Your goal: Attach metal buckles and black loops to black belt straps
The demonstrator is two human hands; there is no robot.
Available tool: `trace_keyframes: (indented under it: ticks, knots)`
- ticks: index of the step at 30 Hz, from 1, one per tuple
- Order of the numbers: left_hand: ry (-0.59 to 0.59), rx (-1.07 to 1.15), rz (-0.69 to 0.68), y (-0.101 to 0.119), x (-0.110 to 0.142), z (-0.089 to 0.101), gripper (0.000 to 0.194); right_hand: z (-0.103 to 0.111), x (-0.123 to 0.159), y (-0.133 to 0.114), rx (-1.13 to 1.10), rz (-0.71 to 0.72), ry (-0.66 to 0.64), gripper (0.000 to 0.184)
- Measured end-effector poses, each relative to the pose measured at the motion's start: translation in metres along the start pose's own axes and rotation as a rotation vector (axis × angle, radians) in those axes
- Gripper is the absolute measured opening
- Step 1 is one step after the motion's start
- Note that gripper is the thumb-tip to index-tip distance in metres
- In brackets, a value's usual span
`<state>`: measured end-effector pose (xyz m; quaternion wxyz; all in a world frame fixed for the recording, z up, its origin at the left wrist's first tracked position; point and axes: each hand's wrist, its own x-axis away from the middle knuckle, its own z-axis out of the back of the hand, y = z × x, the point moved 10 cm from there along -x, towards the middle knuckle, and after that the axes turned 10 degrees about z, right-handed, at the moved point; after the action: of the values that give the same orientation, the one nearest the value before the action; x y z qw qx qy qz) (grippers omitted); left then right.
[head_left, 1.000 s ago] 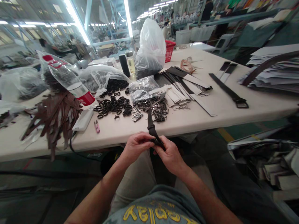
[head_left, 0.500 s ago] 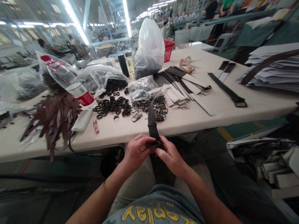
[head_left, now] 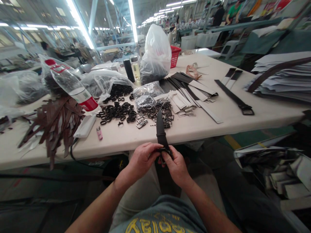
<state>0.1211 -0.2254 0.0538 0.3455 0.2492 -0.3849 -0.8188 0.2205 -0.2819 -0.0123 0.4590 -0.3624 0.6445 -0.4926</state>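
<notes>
A black belt strap (head_left: 160, 126) rises from my hands toward the table edge, with a dark buckle (head_left: 165, 151) at its lower end. My left hand (head_left: 143, 158) pinches that end from the left. My right hand (head_left: 177, 165) grips the buckle end from the right, fingers curled. Both hands are over my lap, just in front of the white table (head_left: 218, 126). On the table past the strap lie a pile of metal buckles (head_left: 155, 113) and a pile of black loops (head_left: 116, 110).
Brown strap pieces (head_left: 55, 123) lie at the left by a tipped plastic bottle (head_left: 70, 84). Black and white strips (head_left: 189, 90) and a finished belt (head_left: 234, 97) lie to the right. Plastic bags (head_left: 155, 51) stand behind. Stacked sheets (head_left: 282, 77) sit far right.
The strap has swung from leaning left to nearly upright in my hands. Both hands shifted slightly right and kept their grip on the buckle end.
</notes>
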Motion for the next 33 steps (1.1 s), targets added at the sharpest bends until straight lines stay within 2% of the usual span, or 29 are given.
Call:
trace_keyframes:
  ticks: [4,7,10,13,16,18,22,28,33]
  knots:
    - [0.125,0.175,0.175,-0.020,0.001,0.002,0.004,0.003,-0.001,-0.002,-0.022,-0.015,0.048,0.032]
    - [0.163,0.337,0.237,-0.029,0.001,-0.003,0.012,0.008,-0.001,-0.009,-0.007,0.005,0.070,0.032]
    - [0.117,0.691,0.326,-0.039,-0.003,-0.013,0.028,0.012,0.001,-0.017,-0.001,0.032,0.083,0.031]
    - [0.014,1.093,0.447,-0.040,-0.012,-0.028,0.050,0.005,0.004,-0.020,0.039,0.040,0.019,0.031]
    - [-0.071,1.310,0.569,-0.035,-0.016,-0.041,0.052,-0.002,0.006,-0.019,0.102,0.039,-0.025,0.031]
    - [-0.122,1.316,0.603,-0.031,-0.015,-0.047,0.046,-0.001,0.005,-0.018,0.130,0.039,-0.010,0.029]
    - [-0.181,1.199,0.559,-0.026,-0.004,-0.055,0.042,0.001,0.001,-0.019,0.186,0.044,0.000,0.027]
    - [-0.109,1.136,0.442,-0.030,0.008,-0.051,0.036,-0.002,-0.002,-0.021,0.173,0.044,-0.006,0.028]
    - [-0.142,1.174,0.430,-0.030,0.014,-0.051,0.035,-0.014,0.001,-0.017,0.024,-0.003,-0.142,0.035]
